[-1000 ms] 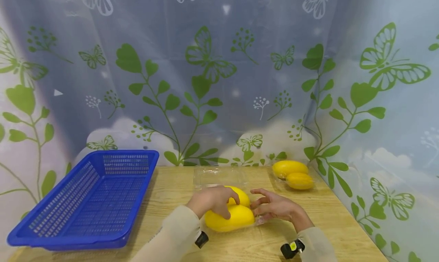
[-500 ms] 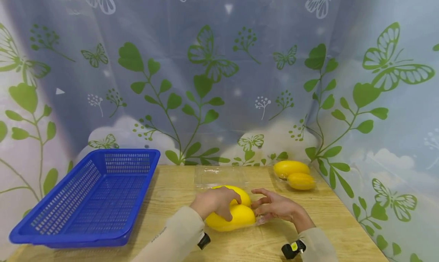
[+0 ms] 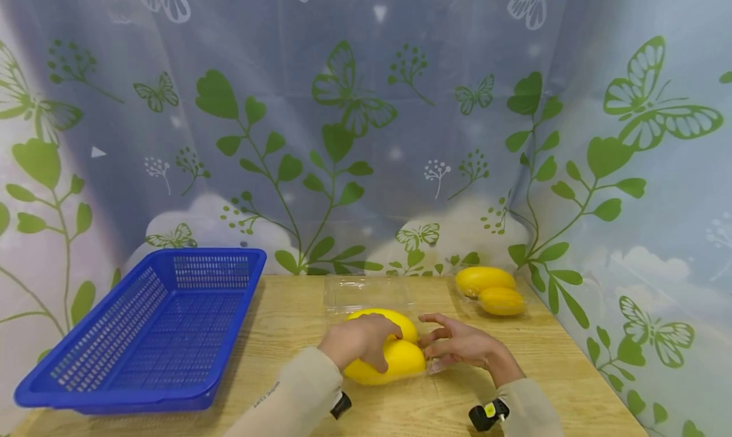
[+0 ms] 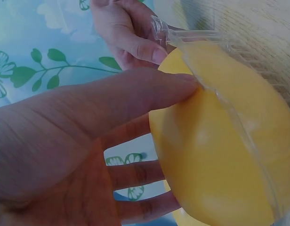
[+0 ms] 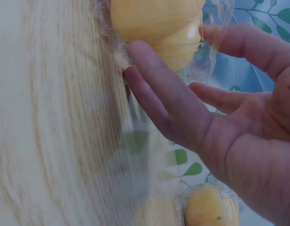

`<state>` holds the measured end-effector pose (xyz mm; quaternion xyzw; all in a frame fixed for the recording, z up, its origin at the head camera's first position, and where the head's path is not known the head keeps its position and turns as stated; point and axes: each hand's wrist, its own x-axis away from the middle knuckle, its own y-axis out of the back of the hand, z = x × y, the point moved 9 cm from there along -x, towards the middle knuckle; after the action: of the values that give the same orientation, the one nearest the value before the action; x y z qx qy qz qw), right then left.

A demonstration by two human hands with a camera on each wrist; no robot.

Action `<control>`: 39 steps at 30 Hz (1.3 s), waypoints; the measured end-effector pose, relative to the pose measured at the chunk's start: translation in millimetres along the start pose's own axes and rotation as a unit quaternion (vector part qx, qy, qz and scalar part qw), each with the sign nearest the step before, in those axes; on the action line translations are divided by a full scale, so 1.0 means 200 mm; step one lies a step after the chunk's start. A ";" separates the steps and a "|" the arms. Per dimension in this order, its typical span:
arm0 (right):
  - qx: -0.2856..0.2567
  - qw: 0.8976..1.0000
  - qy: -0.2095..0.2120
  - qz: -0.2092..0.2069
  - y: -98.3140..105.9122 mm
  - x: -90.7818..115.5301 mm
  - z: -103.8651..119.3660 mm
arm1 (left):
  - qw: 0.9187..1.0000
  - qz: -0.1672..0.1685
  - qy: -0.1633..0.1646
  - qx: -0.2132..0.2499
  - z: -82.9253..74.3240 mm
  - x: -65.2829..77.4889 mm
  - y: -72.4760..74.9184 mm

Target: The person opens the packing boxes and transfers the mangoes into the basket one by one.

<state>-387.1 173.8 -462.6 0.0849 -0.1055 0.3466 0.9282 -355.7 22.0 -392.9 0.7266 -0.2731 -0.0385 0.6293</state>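
Two smooth, oval yellow fruits, mango-like in shape, lie side by side in a clear plastic container point(image 5: 206, 59) on the table. My left hand point(image 3: 361, 340) reaches over them from the left. Its thumb rests on the near yellow fruit point(image 4: 211, 150), with the other fingers bent down the far side of that fruit. Behind it sits the far yellow fruit point(image 3: 389, 317), partly under the hand. At the container's right end is my right hand point(image 3: 460, 343), fingers spread and only slightly bent, touching the clear plastic. A thin plastic edge runs across the near fruit.
A blue perforated basket point(image 3: 229, 354) stands at the left. Behind my hands lies a second clear plastic container point(image 3: 368, 292). At the back right, two more yellow fruits point(image 3: 485, 281) sit in clear plastic. A patterned curtain point(image 3: 366, 138) hangs behind and beside the wooden table point(image 3: 549, 373).
Almost nothing differs. My left hand has shifted very slightly to the right over the fruits, while my right hand keeps its place at the container's end.
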 end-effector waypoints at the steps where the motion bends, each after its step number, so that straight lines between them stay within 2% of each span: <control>1: -0.001 1.000 -0.001 0.001 0.00 0.00 0.00 | 1.000 0.000 0.001 -0.001 0.00 0.00 0.00; 21: 0.000 1.000 0.000 0.000 0.01 0.00 0.00 | 1.000 -0.019 -0.007 -0.006 0.00 0.00 0.00; 39: 0.010 1.000 0.003 0.002 0.01 -0.01 -0.01 | 1.000 -0.015 -0.010 -0.010 -0.01 0.00 -0.01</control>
<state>-389.3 174.6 -464.0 0.0931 -0.0990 0.3499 0.9269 -354.6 23.2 -394.3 0.7241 -0.2679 -0.0581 0.6329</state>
